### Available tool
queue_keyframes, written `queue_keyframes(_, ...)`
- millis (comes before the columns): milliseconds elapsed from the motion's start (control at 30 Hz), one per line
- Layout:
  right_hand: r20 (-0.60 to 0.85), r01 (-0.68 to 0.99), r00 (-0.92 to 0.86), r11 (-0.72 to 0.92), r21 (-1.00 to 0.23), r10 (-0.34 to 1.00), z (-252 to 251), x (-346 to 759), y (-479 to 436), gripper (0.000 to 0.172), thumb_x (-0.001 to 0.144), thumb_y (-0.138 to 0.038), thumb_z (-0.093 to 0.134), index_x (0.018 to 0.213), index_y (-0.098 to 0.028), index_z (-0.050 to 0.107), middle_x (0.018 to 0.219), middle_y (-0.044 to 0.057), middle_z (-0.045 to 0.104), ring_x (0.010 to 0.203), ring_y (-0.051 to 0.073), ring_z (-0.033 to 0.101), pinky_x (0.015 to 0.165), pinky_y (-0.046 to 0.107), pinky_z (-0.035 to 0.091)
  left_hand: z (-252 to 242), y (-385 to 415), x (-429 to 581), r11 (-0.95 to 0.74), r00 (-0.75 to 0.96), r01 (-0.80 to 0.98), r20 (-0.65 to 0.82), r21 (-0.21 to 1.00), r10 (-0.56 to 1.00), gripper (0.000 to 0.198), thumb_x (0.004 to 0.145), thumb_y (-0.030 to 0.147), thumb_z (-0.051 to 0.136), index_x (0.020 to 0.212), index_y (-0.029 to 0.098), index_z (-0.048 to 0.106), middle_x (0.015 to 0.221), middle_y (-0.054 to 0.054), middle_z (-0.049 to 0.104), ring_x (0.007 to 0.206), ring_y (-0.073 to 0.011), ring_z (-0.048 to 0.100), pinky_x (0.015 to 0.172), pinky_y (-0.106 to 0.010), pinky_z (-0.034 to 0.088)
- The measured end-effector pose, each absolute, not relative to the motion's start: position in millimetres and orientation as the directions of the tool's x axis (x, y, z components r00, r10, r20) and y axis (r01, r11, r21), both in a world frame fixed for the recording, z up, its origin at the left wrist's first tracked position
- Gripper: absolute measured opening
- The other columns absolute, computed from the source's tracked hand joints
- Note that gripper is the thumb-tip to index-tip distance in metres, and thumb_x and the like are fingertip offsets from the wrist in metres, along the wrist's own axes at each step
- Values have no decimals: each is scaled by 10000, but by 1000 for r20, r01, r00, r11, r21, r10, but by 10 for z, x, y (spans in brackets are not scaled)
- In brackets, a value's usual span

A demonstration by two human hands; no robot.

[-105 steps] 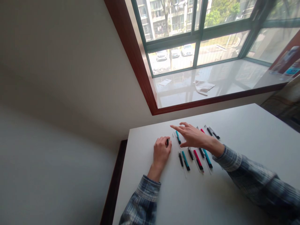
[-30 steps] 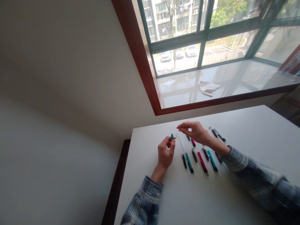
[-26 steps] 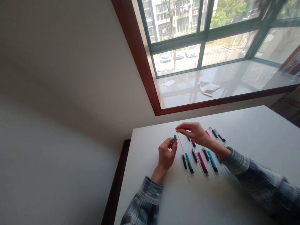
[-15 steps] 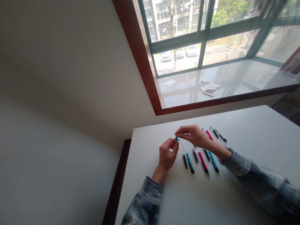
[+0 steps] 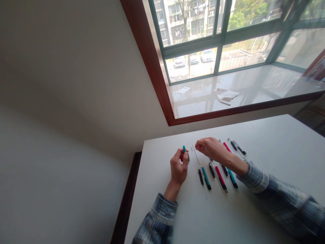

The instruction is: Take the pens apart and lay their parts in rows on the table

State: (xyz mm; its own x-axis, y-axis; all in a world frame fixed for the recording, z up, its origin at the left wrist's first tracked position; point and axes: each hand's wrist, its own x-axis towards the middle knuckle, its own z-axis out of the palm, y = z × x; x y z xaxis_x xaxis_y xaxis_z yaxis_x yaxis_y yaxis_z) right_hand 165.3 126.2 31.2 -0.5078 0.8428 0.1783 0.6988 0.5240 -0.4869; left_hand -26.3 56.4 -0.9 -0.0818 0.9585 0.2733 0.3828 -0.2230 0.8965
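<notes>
My left hand [image 5: 179, 167] is closed around a teal pen barrel [image 5: 184, 148], whose teal end sticks up above the fingers; its darker lower part shows by the fingertips. My right hand [image 5: 209, 148] is bent down over the table, its fingertips pinched together beside the upper end of a thin white refill [image 5: 196, 156]. Whether those fingertips hold anything is too small to tell. A tiny pale piece [image 5: 191, 148] lies just left of the refill. Nearer me are a teal pen barrel [image 5: 206, 178], a black pen part [image 5: 200, 177] and a red barrel [image 5: 220, 178].
Several more pen parts lie under and beyond my right forearm, among them another teal barrel [image 5: 233, 178] and a black-gripped part [image 5: 233, 145]. The white table [image 5: 157, 152] meets a wall and a window ledge [image 5: 198, 105] with a cloth [image 5: 226, 96] on it.
My hands have moved apart. The left hand drew back slightly left with the teal barrel, and the right hand let go of its top and shifted right to the refill.
</notes>
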Motion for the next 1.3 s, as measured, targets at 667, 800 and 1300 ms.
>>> queue_keyframes(667, -113, 922, -344, 313, -228, 932, 188, 1467, 1123, 229, 990, -273, 572, 975, -152, 765, 901, 152, 773, 856, 282, 758, 715, 311, 513, 28, 586, -240, -249, -50, 416, 295, 875, 954, 224, 994, 352, 548, 930, 187, 685, 780, -15, 677, 683, -146, 571, 688, -251, 468)
queue_keyframes(800, -87, 921, -335, 307, -240, 938, 115, 1480, 1127, 201, 949, -258, 605, 930, -156, 777, 883, 155, 778, 835, 282, 756, 669, 297, 491, -11, 583, -230, -242, -64, 414, 293, 878, 954, 224, 990, 365, 549, 950, 192, 686, 795, -18, 680, 695, -153, 568, 696, -257, 469)
queue_keyframes(1300, 32, 263, -501, 188, -946, 865, 223, 1549, 1179, 202, 871, -335, 673, 871, -162, 778, 743, 37, 756, 677, 157, 671, 607, 242, 487, -178, 605, -231, -122, -116, 158, 141, 980, 983, 251, 1015, 420, 511, 972, 189, 600, 771, 11, 533, 679, -134, 462, 647, -230, 409)
